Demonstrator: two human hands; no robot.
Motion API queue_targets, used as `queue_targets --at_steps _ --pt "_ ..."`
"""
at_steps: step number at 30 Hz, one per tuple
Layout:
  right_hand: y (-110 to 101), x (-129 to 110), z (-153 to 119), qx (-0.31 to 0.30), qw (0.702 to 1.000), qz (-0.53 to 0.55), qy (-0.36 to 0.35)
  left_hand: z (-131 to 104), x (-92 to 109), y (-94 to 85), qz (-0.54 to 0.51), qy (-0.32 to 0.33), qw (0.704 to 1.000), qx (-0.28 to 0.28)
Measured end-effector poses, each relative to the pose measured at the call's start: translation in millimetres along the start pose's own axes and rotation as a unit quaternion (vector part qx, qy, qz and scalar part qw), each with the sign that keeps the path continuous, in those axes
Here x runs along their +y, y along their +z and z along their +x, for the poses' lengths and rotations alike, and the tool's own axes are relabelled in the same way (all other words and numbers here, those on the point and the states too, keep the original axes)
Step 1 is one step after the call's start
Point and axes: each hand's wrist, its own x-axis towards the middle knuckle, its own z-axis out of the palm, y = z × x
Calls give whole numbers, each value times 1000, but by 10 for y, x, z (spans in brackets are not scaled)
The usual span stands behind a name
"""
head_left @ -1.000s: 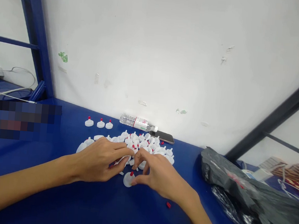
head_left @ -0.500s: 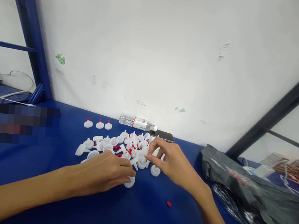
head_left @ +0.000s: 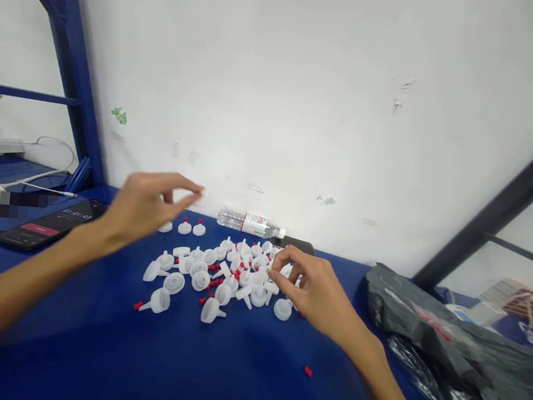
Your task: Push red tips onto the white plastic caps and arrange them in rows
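My left hand (head_left: 147, 205) is raised over the left side of the table, near several white nozzle caps with red tips standing upright, one white nozzle cap (head_left: 184, 227) among them. Thumb and index finger are pinched close together; I see nothing between them. My right hand (head_left: 303, 284) hovers at the right edge of a pile of loose white nozzle caps (head_left: 200, 280). Its thumb and index finger are pinched; whether something small is between them I cannot make out. Small red tips (head_left: 213, 284) lie among the pile, and a single red tip (head_left: 308, 371) lies at the front right.
A clear water bottle (head_left: 250, 223) lies against the white wall, with a dark phone (head_left: 295, 245) beside it. At the left lies another phone (head_left: 54, 225) with a lit screen. A grey plastic bag (head_left: 459, 347) takes up the right side, by a dark slanted post (head_left: 489, 213).
My left hand has lifted from the front of the pile and moved up and left, uncovering caps and the left phone. My right hand stays by the pile. The view has shifted slightly.
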Motion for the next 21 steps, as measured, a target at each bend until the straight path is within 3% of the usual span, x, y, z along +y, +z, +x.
queue_targets --at_steps 2,4,7,12,16,18,21 --pt "10 17 4 3 1000 -12 -3 42 -404 -143 116 -45 992 -27" --pt "19 32 9 3 1000 -24 -1 -25 -733 -223 127 -58 988 -63" --pt "24 42 15 4 999 -42 6 -250 -1049 -204 110 -74 982 -134" --pt "11 40 13 10 998 -56 10 -450 -1375 -23 64 -123 946 -293" --pt "-7 37 6 3 999 -44 16 -333 -1588 53 69 -214 876 -427" --pt "-15 28 1 -11 999 -37 25 -290 -1645 71 76 -250 847 -463" --pt "-15 6 -4 -28 998 -42 37 -297 -1672 97 83 -276 831 -476"
